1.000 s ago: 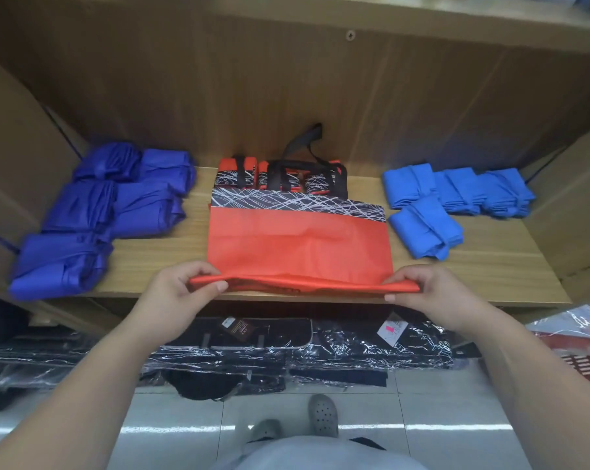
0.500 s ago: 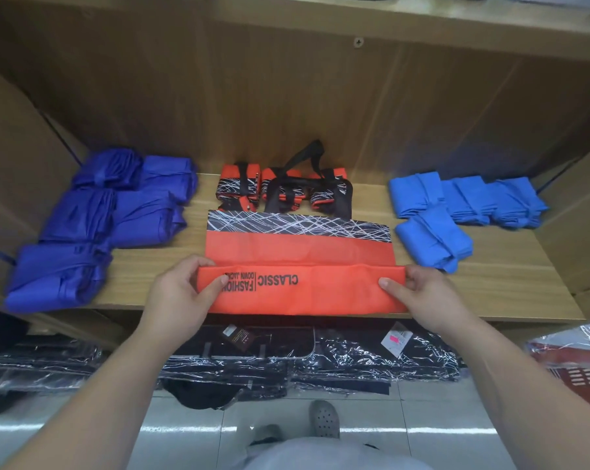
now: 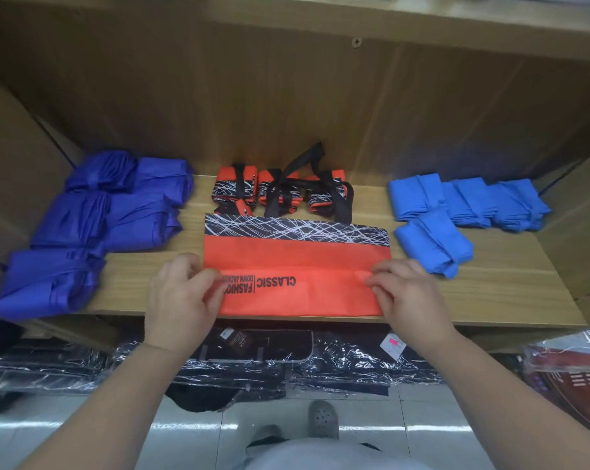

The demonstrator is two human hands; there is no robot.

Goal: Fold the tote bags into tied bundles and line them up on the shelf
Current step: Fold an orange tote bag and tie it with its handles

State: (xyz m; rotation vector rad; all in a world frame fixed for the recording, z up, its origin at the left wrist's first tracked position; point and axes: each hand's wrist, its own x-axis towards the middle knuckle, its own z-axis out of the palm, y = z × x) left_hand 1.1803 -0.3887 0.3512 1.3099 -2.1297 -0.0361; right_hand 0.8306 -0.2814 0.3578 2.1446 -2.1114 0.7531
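An orange tote bag (image 3: 297, 256) with a black-and-white scribble band lies flat on the wooden shelf (image 3: 510, 293). Its bottom edge is folded up into a strip that shows black "CLASSIC FASHION" lettering. My left hand (image 3: 181, 300) pinches the left end of that strip. My right hand (image 3: 405, 293) pinches the right end. The bag's black handles (image 3: 320, 195) lie toward the back. Three tied orange bundles (image 3: 234, 188) stand in a row behind the bag.
Several dark blue bundles (image 3: 93, 225) fill the shelf's left side. Light blue bundles (image 3: 463, 205) lie at the right. Plastic-wrapped dark goods (image 3: 286, 361) sit on the level below. Wooden side walls close the shelf at both ends.
The bag's bottom edge, lifted a second ago, has been folded up and laid flat. Both hands have slid inward along the strip's ends and now pinch it.
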